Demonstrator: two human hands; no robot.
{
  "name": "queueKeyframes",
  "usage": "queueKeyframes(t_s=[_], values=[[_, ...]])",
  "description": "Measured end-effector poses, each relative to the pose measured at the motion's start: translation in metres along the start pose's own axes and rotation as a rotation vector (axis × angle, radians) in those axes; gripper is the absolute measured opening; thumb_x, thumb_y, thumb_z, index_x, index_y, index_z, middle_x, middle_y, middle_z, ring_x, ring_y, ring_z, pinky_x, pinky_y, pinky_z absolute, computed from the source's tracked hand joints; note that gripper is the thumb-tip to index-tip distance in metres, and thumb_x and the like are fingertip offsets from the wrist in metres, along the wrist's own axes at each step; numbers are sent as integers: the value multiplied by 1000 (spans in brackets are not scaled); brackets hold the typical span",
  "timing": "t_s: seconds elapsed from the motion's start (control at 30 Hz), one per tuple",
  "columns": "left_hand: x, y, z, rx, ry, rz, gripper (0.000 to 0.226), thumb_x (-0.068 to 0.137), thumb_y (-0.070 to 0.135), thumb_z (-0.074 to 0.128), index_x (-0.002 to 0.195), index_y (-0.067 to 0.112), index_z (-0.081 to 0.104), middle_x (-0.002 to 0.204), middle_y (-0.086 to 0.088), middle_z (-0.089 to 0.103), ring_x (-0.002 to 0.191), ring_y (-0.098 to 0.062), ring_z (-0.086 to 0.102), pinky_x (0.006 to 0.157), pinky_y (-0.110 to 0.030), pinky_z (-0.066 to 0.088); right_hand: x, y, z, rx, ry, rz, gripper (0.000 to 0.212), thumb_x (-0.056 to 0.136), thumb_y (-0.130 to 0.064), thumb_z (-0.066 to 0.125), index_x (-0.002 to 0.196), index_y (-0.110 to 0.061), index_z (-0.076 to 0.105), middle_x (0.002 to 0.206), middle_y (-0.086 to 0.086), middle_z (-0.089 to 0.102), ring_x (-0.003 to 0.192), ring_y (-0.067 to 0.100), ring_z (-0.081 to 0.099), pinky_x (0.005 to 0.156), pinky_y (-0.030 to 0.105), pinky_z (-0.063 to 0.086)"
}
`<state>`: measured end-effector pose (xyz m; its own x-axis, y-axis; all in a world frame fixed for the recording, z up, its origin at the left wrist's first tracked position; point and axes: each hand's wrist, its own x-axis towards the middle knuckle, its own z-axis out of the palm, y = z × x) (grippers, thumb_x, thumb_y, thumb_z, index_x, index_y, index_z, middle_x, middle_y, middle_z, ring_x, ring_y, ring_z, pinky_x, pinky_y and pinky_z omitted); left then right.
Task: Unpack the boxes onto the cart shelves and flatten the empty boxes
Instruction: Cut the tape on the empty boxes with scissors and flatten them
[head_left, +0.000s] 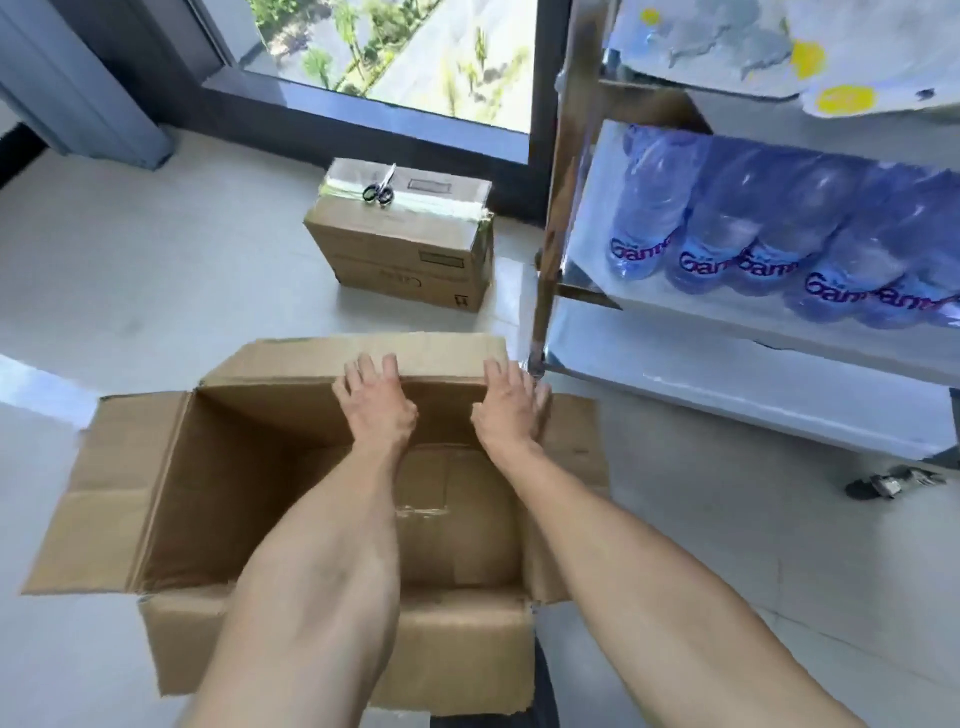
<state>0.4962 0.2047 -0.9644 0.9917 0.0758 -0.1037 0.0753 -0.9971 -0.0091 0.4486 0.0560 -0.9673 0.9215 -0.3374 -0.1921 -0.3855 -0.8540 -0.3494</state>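
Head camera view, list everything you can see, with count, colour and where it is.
open box: one, brown, empty, on the floor in front, flaps spread
sealed box: one, brown, taped, on the floor by the window
scissors: one, black handles, on the sealed box
cart: one, steel, at right
bottles: one wrapped pack, blue, middle cart shelf
packs: white and yellow, blurred, top shelf
left hand: on the open box's far flap
right hand: on the same flap
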Motion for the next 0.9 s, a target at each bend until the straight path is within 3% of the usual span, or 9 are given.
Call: queueKeyframes(t_s=[0.13,0.3,0.37,0.47,0.53,0.73,0.9], values=[[16,-5,-3,-6,-83,64,40,81,20,61,120,18,51,131,-9,50,127,-28,40,106,-42,31,9,-6,2,-109,-60,80,62,83,-13,55,139,-32,36,131,0,52,126,24,43,106,47,30],[38,-6,-27,-32,-283,109,43,80,27,69,119,19,54,130,-11,51,128,-30,42,106,-45,35,28,-38,-15,-97,-200,138,66,85,-12,56,144,-30,34,137,3,47,134,27,35,114,55,18],[47,-10,-33,-26,-321,68,42,80,26,67,119,18,54,128,-12,50,126,-31,43,106,-44,36,40,-49,-19,-64,-181,97,60,84,-11,54,139,-29,40,134,1,48,134,27,32,115,54,16],[61,-9,-45,-18,-302,26,38,81,19,65,117,15,53,129,-15,49,124,-33,44,103,-45,40,55,-67,-24,-6,-91,34,41,80,-15,55,120,-25,52,126,1,48,128,25,37,112,50,21],[66,8,-50,-42,-313,-8,39,84,17,63,120,13,52,130,-17,48,124,-35,44,102,-46,39,56,-66,-26,39,-105,36,41,77,-12,54,116,-23,55,126,3,48,126,25,39,109,46,25],[38,70,-65,-149,-332,-6,39,87,13,53,126,13,49,131,-15,48,125,-33,44,102,-45,38,50,-39,-32,94,-113,55,41,84,-12,54,124,-18,55,125,5,51,122,26,40,105,39,29],[12,59,-74,-63,-332,-1,42,86,13,52,127,16,48,131,-13,46,123,-31,44,98,-44,42,43,-26,-53,42,-298,-65,49,84,-15,60,132,-20,50,134,8,44,133,27,32,110,42,30]])
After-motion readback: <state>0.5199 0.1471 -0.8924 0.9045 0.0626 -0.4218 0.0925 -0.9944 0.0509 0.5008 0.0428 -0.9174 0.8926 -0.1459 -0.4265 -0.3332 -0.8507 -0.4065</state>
